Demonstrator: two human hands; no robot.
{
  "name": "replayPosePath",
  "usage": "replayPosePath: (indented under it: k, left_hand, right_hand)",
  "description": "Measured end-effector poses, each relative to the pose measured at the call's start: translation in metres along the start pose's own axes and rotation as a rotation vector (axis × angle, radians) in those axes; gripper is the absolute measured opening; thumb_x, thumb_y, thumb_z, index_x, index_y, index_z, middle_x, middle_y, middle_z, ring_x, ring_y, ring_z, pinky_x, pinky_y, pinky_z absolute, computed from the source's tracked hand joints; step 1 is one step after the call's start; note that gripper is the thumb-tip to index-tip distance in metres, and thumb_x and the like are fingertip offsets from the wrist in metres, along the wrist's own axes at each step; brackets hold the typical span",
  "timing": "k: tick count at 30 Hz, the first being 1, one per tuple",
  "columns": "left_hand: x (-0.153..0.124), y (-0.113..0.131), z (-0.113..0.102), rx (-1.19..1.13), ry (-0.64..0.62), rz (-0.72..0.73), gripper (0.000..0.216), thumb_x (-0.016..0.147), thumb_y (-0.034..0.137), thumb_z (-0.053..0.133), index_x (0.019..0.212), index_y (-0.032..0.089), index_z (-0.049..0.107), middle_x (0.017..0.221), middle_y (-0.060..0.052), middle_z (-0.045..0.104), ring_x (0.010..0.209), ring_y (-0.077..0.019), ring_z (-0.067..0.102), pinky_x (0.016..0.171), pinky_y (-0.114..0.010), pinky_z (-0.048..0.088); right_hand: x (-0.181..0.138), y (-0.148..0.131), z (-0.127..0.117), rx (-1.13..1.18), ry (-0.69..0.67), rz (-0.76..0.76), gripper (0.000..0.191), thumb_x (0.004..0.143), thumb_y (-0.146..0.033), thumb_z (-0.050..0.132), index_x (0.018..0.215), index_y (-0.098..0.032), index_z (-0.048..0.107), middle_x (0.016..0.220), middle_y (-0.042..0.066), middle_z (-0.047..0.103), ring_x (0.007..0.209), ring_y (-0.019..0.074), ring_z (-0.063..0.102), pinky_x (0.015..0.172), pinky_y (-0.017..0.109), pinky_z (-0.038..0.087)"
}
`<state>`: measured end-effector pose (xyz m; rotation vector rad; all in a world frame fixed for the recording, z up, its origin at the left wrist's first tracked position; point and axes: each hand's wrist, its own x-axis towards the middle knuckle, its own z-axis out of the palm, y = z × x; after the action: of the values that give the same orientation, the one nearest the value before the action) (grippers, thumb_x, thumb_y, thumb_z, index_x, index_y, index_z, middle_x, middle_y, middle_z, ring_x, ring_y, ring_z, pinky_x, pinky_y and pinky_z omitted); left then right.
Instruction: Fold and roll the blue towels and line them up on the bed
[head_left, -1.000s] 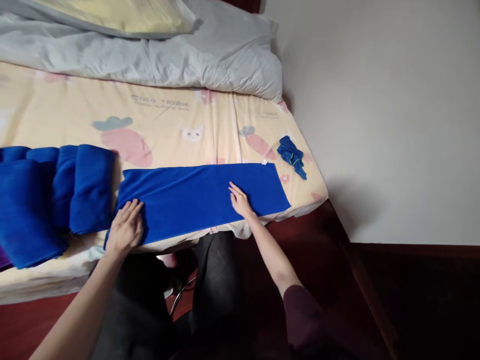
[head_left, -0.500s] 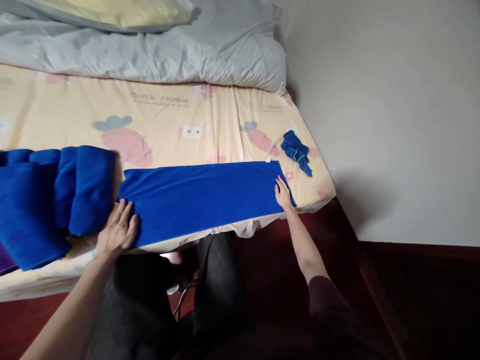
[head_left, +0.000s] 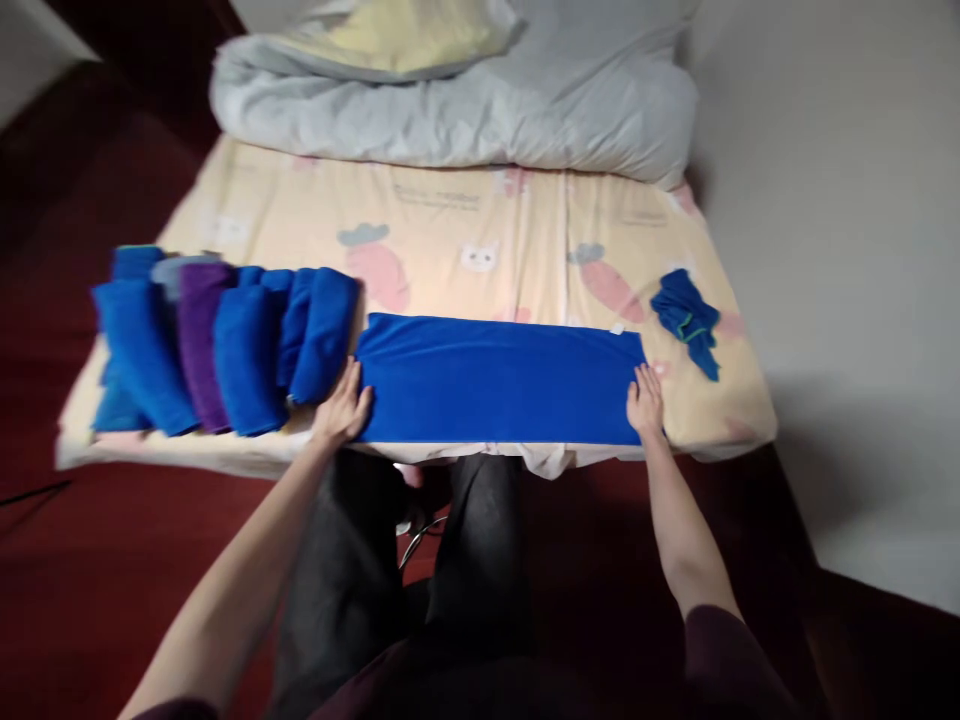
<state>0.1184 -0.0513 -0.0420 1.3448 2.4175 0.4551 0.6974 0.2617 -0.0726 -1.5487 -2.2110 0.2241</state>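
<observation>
A long blue towel (head_left: 502, 385) lies flat along the front edge of the bed, with a small white tag on its far edge near the right end. My left hand (head_left: 345, 405) rests at the towel's left end, fingers stretched out and pointing away from me. At the right end, my right hand (head_left: 646, 402) lies with its fingers extended against the short edge. Neither hand is closed round the cloth. Just left of my left hand is a pile of rolled or folded blue towels (head_left: 247, 355), with a purple towel (head_left: 202, 340) among them.
A crumpled dark blue cloth (head_left: 686, 318) with green edging lies on the right of the patterned bed sheet (head_left: 465, 215). A grey quilt (head_left: 450, 120) is bunched across the back, with something yellow (head_left: 420, 35) on top. A pale wall (head_left: 840, 250) stands to the right.
The view has swung left and taken in the whole towel pile and the bed's left side. My hands stay at the two ends of the blue towel, which lies straighter in view.
</observation>
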Motion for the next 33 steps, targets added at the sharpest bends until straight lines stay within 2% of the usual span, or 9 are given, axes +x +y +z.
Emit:
replayPosePath:
  k: [4,8,19,23,28,33]
  left_hand:
    - [0.003,-0.009,0.007,-0.030,0.067,0.056,0.074,0.106,0.051,0.031,0.168,0.011,0.020,0.175,-0.013,0.017,0.161,-0.0255,0.023,0.132,-0.042,0.024]
    - [0.003,-0.015,0.011,-0.031,0.072,0.081,0.075,0.107,0.053,0.029,0.168,0.012,0.019,0.176,-0.012,0.017,0.162,-0.0241,0.021,0.131,-0.040,0.026]
    - [0.004,-0.015,0.012,-0.009,0.066,0.064,0.074,0.107,0.053,0.028,0.169,0.014,0.019,0.176,-0.010,0.018,0.162,-0.0241,0.021,0.131,-0.040,0.027]
    - [0.002,-0.011,0.011,0.042,0.072,0.084,0.074,0.107,0.052,0.025,0.169,0.010,0.018,0.176,-0.013,0.016,0.162,-0.0241,0.021,0.129,-0.038,0.030]
    - [0.003,0.002,0.010,0.154,0.157,0.227,0.072,0.108,0.048,0.025,0.166,0.005,0.025,0.175,-0.016,0.019,0.164,-0.0258,0.013,0.132,-0.043,0.022]
    - [0.031,0.018,0.009,0.203,0.154,0.399,0.071,0.106,0.047,0.031,0.164,0.006,0.032,0.173,-0.017,0.024,0.164,-0.0300,0.013,0.133,-0.053,0.013]
  right_hand:
    - [0.004,0.008,0.010,-0.027,0.033,-0.027,0.058,0.106,-0.038,0.033,0.153,-0.012,0.053,0.162,0.014,0.048,0.157,0.0248,0.036,0.131,0.051,0.028]
    - [0.003,0.009,0.011,-0.029,0.054,-0.036,0.057,0.106,-0.038,0.034,0.153,-0.014,0.054,0.161,0.014,0.051,0.155,0.0258,0.039,0.130,0.051,0.030]
    - [0.003,0.002,0.008,-0.005,0.069,-0.022,0.057,0.105,-0.040,0.033,0.150,-0.014,0.057,0.159,0.014,0.052,0.154,0.0253,0.041,0.130,0.050,0.030]
    - [0.003,0.004,0.008,0.000,0.080,-0.020,0.057,0.105,-0.041,0.034,0.149,-0.015,0.058,0.158,0.014,0.053,0.153,0.0259,0.042,0.130,0.050,0.031]
    - [0.003,0.007,0.011,0.012,0.097,-0.052,0.057,0.105,-0.042,0.035,0.149,-0.014,0.058,0.157,0.015,0.054,0.152,0.0265,0.043,0.129,0.051,0.033]
    - [0.003,0.008,0.011,-0.004,0.091,-0.052,0.058,0.106,-0.041,0.033,0.149,-0.012,0.058,0.157,0.016,0.054,0.152,0.0268,0.043,0.129,0.050,0.032]
